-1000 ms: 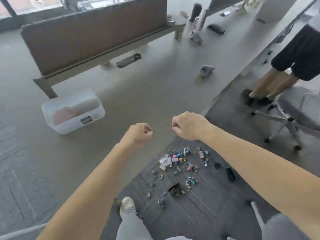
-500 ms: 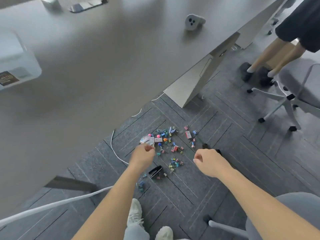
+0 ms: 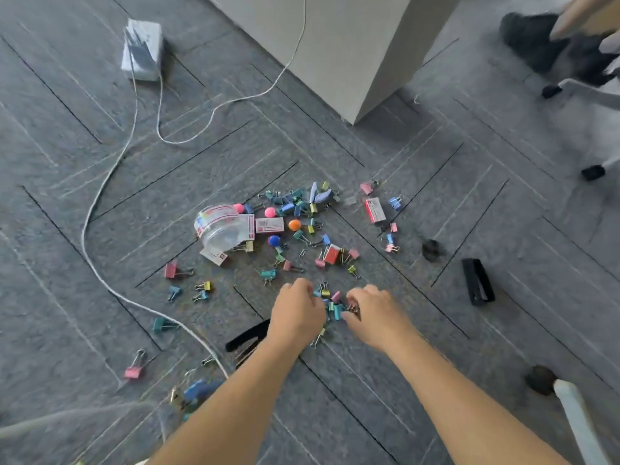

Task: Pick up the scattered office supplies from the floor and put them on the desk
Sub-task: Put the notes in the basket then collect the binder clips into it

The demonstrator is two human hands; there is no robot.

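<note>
Head view shows us down at the floor now: a second ago both our hands hung as loose fists above the tabletop, half a second ago they were dropping towards the carpet, and the tabletop has since left the frame, with only the pale desk leg [image 3: 352, 45] at the top. Our left hand [image 3: 297, 313] and right hand [image 3: 372, 313] sit close together over the nearest bunch of binder clips [image 3: 330, 302], which lies between them on the grey carpet [image 3: 503, 213]. The right hand has its fingers curled and pinches one or two clips at its fingertips. The left hand is curled over the clips too, but its fingers are hidden behind its back, so we cannot tell whether it has hold of anything. We judge a fresh gathering pass has just begun. Nearly everything is still on the floor: the tipped clear jar [image 3: 219, 229], the small staple boxes [image 3: 269, 225], the round push pins [image 3: 294, 224], the black stapler [image 3: 478, 280] off to the right, and stray clips out by the white cable [image 3: 100, 196].
</note>
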